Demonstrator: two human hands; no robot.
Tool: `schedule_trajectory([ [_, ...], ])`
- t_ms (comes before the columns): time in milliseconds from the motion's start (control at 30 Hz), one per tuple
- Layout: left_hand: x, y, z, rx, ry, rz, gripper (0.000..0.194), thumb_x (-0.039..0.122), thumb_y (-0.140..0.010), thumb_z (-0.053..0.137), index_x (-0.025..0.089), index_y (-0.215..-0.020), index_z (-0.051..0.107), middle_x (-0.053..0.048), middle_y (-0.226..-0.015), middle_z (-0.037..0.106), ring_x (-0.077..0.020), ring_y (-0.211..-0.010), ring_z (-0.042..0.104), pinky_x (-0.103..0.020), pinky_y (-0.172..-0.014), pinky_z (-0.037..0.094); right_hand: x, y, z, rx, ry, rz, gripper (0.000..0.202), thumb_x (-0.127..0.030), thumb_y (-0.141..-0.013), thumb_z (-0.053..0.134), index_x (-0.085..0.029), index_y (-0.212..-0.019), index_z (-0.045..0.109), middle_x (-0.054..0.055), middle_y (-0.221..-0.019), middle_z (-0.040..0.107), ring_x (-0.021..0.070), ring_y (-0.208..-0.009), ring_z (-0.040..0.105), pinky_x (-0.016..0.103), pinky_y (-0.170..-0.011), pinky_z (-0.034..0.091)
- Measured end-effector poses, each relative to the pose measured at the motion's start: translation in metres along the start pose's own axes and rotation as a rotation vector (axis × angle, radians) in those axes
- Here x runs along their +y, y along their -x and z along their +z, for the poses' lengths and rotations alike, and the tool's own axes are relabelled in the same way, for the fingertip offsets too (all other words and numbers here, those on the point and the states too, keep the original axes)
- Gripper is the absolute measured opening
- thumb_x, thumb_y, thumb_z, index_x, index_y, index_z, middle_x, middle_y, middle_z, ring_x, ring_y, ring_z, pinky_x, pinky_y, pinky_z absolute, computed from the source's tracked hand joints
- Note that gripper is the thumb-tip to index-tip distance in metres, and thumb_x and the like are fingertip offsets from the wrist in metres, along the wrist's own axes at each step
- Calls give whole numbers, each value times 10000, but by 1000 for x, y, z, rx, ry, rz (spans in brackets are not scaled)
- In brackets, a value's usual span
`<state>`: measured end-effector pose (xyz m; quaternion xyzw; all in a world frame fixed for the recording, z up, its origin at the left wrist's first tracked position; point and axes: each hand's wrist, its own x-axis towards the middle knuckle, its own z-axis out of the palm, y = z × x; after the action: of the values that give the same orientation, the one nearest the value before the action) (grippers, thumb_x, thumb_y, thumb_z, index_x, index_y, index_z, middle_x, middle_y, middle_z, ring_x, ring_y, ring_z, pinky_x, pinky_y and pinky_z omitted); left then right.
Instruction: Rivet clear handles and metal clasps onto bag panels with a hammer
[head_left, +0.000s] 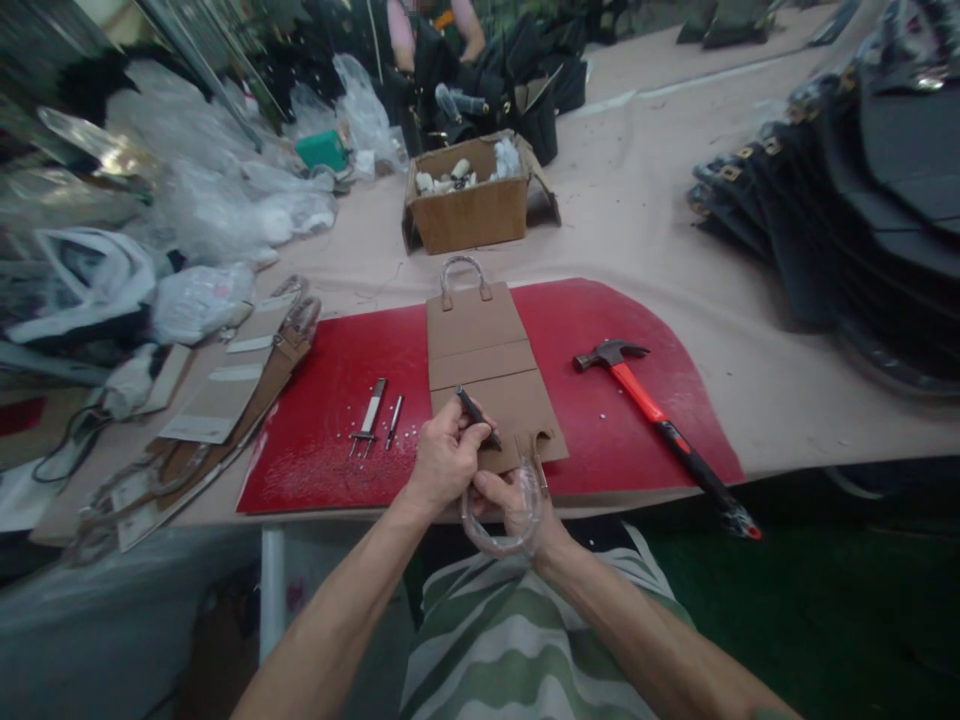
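Observation:
A tan bag panel lies unfolded on a red mat; a plastic-wrapped handle stands at its far end. My left hand pinches a dark pen-shaped tool, its lower end close to the panel's near part. My right hand is closed at the panel's near edge, by a second wrapped handle that hangs toward me. Its fingertips are partly hidden. Left of the panel lie a pronged punch and a thin metal rod. To the right rests a claw hammer with a red and black grip.
An open cardboard box with small pieces inside stands beyond the mat. Stacked tan bag pieces lie at left, with plastic bags behind. Dark bag panels are piled at right. Another person's arm shows at the back.

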<state>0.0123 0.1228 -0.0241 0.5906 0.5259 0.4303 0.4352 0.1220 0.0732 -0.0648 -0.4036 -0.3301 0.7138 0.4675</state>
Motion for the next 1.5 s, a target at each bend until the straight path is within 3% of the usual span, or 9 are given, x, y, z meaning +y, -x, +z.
schedule_trajectory([
  [333,-30,9,7,-26,-138,83,115,156,-848,542,191,-957,543,-17,-830,705,-144,-757,693,-261,-735,571,41,47,-59,-111,288,260,284,-376,-800,600,-138,-950,635,38,-731,653,129,-563,570,245,-508,458],
  [500,-35,13,6,-35,-260,237,122,146,-867,530,190,-976,564,-31,-867,698,-141,-775,681,-252,-737,558,-3,60,-97,-184,714,357,191,-260,-826,473,-170,-747,622,3,-604,613,133,-545,568,230,-504,418],
  [567,-38,16,6,-42,-312,307,127,146,-872,526,192,-985,563,-38,-888,698,-148,-799,682,-253,-738,554,-34,62,-110,-84,892,202,221,-292,-845,466,-181,-761,637,12,-635,632,146,-574,577,253,-548,432],
  [733,-42,20,6,-46,-397,421,152,152,-885,522,196,-1029,545,-47,-918,708,-149,-809,690,-244,-728,547,-93,52,-141,505,1486,-309,320,-389,-882,476,-151,-1014,645,121,-912,662,242,-793,609,354,-723,449],
  [900,-40,21,10,-19,-445,436,150,160,-884,519,191,-1027,551,-49,-900,708,-155,-789,693,-241,-697,537,-108,27,-166,505,1933,-264,289,-385,-886,493,-134,-991,590,177,-939,586,293,-838,534,375,-692,402],
  [1000,-39,22,12,-5,-429,385,143,152,-881,510,193,-1014,547,-47,-896,701,-157,-794,690,-242,-700,533,-116,11,-172,482,1823,-147,165,-308,-869,485,-158,-885,554,138,-861,574,249,-754,524,347,-636,372],
  [1267,-43,24,13,-31,-478,419,156,163,-894,488,187,-1043,528,-60,-862,693,-173,-762,683,-263,-687,527,-141,-1,-155,192,605,282,95,-267,-733,522,-203,-789,481,-28,-604,470,106,-447,401,244,-427,326],
  [1333,-45,24,13,-31,-498,445,163,163,-896,481,182,-1052,524,-61,-843,687,-179,-757,683,-266,-678,524,-142,6,-140,226,490,253,117,-287,-752,526,-218,-759,432,-59,-578,422,85,-412,345,222,-394,282],
  [1500,-45,24,13,-42,-496,447,172,147,-883,477,185,-1041,535,-53,-827,676,-174,-724,673,-264,-662,521,-156,38,-93,285,854,-202,271,-452,-862,516,-227,-737,431,-49,-583,484,105,-456,452,232,-437,360],
])
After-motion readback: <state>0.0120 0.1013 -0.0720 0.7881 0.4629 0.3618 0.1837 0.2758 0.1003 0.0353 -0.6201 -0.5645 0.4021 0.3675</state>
